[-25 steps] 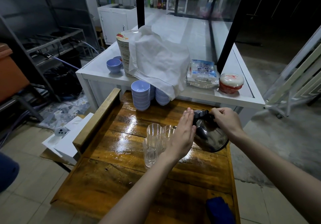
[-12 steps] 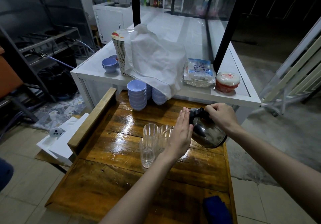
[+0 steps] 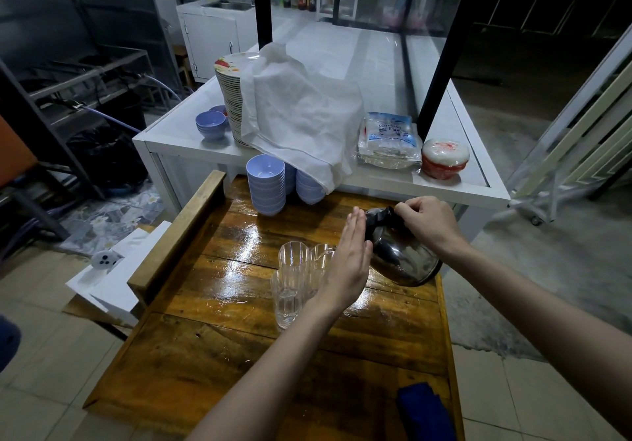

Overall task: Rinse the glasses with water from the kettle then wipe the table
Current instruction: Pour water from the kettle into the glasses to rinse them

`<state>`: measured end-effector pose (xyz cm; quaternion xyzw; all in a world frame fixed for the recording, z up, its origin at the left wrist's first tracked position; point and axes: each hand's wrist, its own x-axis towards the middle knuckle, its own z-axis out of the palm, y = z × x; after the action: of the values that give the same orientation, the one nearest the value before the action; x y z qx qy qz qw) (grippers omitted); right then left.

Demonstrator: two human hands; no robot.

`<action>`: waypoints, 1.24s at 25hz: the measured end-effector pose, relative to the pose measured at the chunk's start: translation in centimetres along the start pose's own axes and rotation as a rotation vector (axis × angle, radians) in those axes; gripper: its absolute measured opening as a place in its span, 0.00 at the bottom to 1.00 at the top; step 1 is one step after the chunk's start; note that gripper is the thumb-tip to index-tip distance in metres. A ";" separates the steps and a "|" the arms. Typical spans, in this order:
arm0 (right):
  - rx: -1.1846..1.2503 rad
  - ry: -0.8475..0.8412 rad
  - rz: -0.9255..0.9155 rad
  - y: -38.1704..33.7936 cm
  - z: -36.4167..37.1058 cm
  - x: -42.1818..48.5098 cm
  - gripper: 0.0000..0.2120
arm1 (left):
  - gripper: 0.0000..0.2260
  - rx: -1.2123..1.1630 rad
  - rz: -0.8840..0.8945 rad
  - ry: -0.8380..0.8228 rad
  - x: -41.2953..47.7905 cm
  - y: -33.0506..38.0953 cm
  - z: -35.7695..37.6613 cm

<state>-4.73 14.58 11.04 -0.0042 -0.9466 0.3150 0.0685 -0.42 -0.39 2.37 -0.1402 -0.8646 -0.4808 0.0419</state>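
Head view. A rounded, dark polished-metal kettle [image 3: 403,255] is shown tilted toward a cluster of clear ribbed drinking glasses [image 3: 295,276] on the glossy, wet, planked wooden bench [image 3: 239,355]. The kettle's black top handle is grasped by the clenched fingers [image 3: 410,206] of the right hand [image 3: 429,226]. The left hand [image 3: 347,269] is held flat, fingers released and straight, its edge against the kettle's side just beside the glasses. A little water is seen in the nearest glass, so rinsing is judged to be under way (no pouring stream can be made out). Wiping is judged not yet begun: a soft blue cloth [image 3: 425,413] lies untouched at the bench's near edge.
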 end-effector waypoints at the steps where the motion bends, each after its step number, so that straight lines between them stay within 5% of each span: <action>1: -0.004 0.005 -0.001 0.0 0.1 0.0 0.15 | 0.24 0.001 -0.002 0.001 0.0 0.0 0.0; 31: -0.045 0.010 -0.095 0.6 0.1 -0.1 0.17 | 0.25 0.004 -0.008 -0.024 -0.4 0.2 -0.1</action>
<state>-4.64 14.98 10.63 0.0378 -0.9523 0.2899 0.0879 0.04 -0.45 2.45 -0.1425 -0.8664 -0.4776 0.0300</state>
